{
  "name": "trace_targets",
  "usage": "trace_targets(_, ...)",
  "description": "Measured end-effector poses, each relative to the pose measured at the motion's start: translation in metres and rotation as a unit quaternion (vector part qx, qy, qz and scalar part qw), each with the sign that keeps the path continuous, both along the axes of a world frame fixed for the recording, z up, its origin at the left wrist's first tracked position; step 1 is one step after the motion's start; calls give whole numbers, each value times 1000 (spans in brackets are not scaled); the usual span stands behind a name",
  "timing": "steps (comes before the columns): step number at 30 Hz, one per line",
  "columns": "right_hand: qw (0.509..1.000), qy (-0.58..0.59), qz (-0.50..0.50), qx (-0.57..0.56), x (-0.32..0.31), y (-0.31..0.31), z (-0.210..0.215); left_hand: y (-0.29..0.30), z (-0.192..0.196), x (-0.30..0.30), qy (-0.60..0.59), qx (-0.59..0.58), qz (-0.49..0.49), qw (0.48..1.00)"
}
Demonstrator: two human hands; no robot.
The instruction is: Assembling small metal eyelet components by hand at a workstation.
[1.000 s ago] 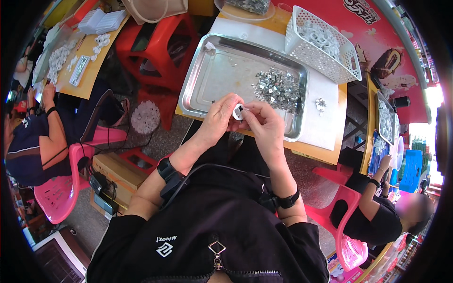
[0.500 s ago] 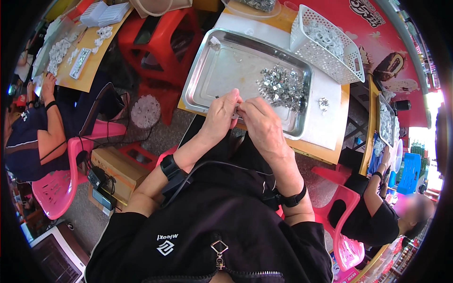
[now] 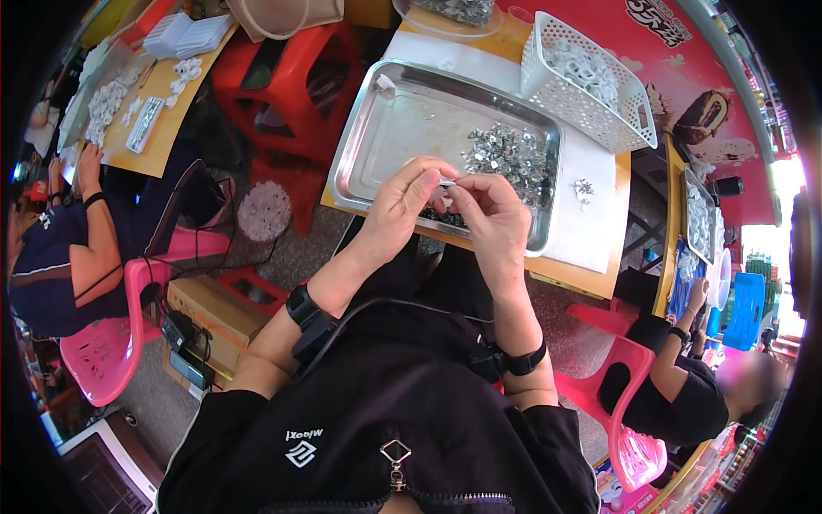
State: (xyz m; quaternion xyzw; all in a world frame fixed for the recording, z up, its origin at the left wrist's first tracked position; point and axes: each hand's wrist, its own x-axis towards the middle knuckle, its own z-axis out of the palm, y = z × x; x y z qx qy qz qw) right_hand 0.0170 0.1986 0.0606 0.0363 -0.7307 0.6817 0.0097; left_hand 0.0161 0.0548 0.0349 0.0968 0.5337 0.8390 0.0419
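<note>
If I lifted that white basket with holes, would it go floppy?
Probably not: the white perforated basket has upright walls, so it's likely stiff. Its holes suggest light plastic. Open-topped, it might spill its pale pieces if tipped.

There were one left grip (image 3: 399,206), one right grip (image 3: 498,218), one metal tray (image 3: 402,128) just beyond them and one white basket (image 3: 572,108) farther right.

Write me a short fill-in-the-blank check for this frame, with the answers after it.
The left hand and right hand hold a small piece coloured ____.
The metal parts lie heaped toward the ____ side of the metal tray.
The plastic stools left of the tray are ____.

Missing words: white; right; red.
</note>
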Motion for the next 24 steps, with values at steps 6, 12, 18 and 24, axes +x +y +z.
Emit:
trace_targets(6, 989, 131, -38, 51, -1, 2, 7, 1, 13, 3, 112, -102, 147, 977)
trace_targets(12, 964, 222, -46, 140, 0, 2, 8, -7, 13, 4, 230, -278, 206, 909)
trace_targets(18, 921, 316, -58, 221, -2, 4, 5, -6, 10, 5, 254, -285, 222, 897)
trace_targets(24, 872, 395, -69, 281, -4, 2, 3, -5, 11, 4, 276, -301, 241, 881)
